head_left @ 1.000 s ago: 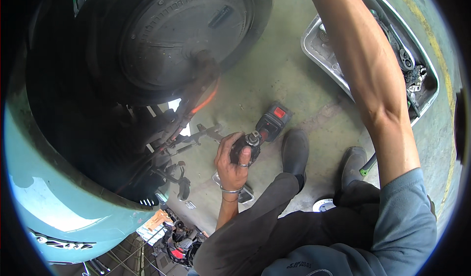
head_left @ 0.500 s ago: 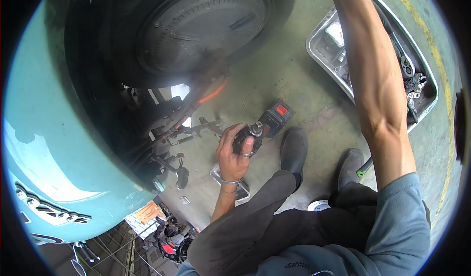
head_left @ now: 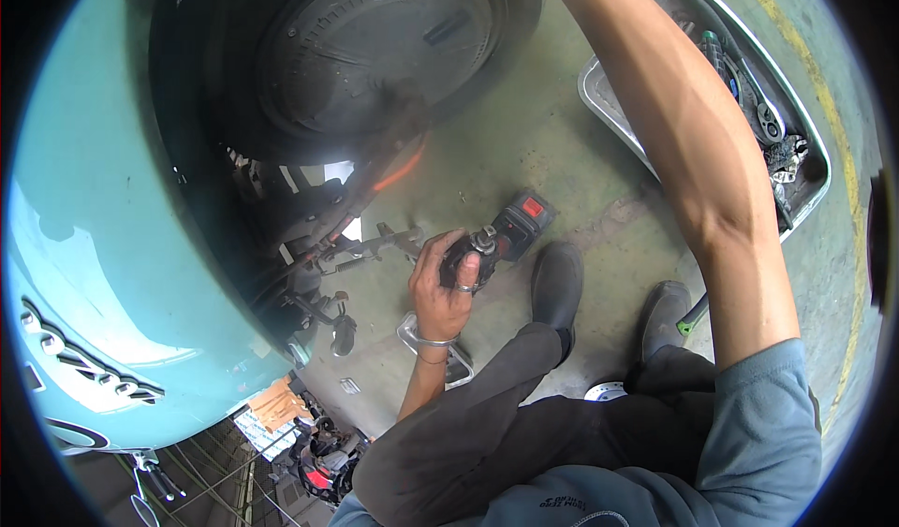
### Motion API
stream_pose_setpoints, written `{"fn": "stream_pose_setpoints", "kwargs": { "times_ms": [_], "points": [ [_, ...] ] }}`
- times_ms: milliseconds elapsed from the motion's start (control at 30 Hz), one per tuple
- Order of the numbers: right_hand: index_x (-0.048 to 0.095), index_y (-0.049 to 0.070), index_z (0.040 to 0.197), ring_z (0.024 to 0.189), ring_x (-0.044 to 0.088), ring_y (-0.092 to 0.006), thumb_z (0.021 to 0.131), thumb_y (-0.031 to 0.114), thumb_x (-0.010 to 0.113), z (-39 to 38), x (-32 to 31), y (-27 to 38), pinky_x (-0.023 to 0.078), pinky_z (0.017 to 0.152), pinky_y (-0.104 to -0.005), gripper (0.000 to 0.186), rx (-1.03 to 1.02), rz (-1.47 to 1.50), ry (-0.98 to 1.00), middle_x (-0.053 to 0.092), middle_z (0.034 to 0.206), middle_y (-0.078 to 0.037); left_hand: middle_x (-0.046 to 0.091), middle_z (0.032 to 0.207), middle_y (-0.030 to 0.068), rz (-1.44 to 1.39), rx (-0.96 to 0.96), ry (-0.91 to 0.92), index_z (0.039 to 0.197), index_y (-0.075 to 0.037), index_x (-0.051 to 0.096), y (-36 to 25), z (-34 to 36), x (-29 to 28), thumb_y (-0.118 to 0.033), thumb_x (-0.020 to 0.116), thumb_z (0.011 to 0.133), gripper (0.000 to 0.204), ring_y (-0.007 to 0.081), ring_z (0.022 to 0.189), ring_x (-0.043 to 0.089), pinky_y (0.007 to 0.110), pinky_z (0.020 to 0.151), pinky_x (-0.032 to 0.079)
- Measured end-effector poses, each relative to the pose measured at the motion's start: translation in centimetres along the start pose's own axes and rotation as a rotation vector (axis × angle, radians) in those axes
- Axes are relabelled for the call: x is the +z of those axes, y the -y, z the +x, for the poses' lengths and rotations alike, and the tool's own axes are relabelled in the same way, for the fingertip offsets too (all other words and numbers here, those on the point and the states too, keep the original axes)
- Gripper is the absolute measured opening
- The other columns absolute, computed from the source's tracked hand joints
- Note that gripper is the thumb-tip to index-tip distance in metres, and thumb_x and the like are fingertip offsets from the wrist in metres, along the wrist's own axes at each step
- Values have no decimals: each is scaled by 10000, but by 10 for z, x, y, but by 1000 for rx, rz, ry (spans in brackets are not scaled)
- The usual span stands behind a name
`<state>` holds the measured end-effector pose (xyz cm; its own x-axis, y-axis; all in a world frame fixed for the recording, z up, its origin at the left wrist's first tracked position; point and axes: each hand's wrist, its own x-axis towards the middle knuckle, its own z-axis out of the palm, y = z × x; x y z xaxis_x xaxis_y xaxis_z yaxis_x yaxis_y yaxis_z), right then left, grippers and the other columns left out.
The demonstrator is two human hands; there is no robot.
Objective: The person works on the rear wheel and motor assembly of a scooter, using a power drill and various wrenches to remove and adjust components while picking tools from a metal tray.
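My left hand (head_left: 443, 288) is wrapped round the black head of a cordless impact wrench (head_left: 487, 241), thumb across it. The square metal drive of the tool points up toward me. Its battery (head_left: 527, 220), with a red patch, faces the floor on the far right side. My right arm (head_left: 688, 124) reaches up and out past the top edge, so its hand is hidden. Left of the wrench stands a turquoise scooter (head_left: 131, 246), with its dusty black wheel (head_left: 375, 50) above and its kickstand parts (head_left: 375, 246) close by.
At the right lies a metal tray (head_left: 824, 167) holding a ratchet (head_left: 770, 120), a green-handled screwdriver (head_left: 714, 50) and other tools. My boots (head_left: 556, 293) rest on the floor. A wire rack (head_left: 215, 461) with boxes and parts is at lower left.
My right forearm has swung left at the top, uncovering more of the tray and its screwdriver. The left hand keeps its hold on the impact wrench.
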<state>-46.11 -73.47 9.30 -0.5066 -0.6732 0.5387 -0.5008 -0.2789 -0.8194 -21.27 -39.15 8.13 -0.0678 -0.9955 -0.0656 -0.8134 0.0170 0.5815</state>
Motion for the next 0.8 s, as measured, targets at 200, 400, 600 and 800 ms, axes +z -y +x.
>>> {"fn": "stream_pose_setpoints", "kwargs": {
  "times_ms": [200, 400, 600, 800],
  "points": [
    [714, 44, 1009, 921, 636, -465, 896, 224, 558, 16, 19, -16, 517, 832, -512, 264, -128, 1, 135, 675, 1026, -266, 662, 1039, 177, 38, 13, -19, 1132, 20, 644, -4, 2, -7, -320, 686, 921, 402, 328, 949, 659, 390, 840, 516],
    [683, 17, 947, 932, 638, -457, 921, 208, 553, -17, -6, -22, 503, 812, -526, 233, -64, 89, 73, 679, 999, -267, 663, 1045, 181, 15, 20, -21, 1139, 18, 643, 2, 0, 3, -327, 683, 920, 410, 330, 950, 659, 392, 842, 515],
    [705, 17, 1004, 1019, 621, -462, 922, 247, 559, 13, -4, -23, 495, 887, -502, 284, -12, 125, 348, 668, 1085, -266, 664, 1046, 182, 19, 9, -17, 1143, 18, 642, 2, -2, 2, -322, 688, 916, 411, 329, 952, 658, 395, 843, 514],
    [716, 11, 1067, 1078, 615, -435, 924, 347, 557, 47, 1, -48, 477, 929, -462, 398, -219, 25, 581, 656, 1140, -282, 663, 1042, 181, -18, 10, -9, 1138, 16, 644, 0, 1, 9, -311, 687, 917, 398, 333, 950, 657, 395, 844, 513]
  ]
}}
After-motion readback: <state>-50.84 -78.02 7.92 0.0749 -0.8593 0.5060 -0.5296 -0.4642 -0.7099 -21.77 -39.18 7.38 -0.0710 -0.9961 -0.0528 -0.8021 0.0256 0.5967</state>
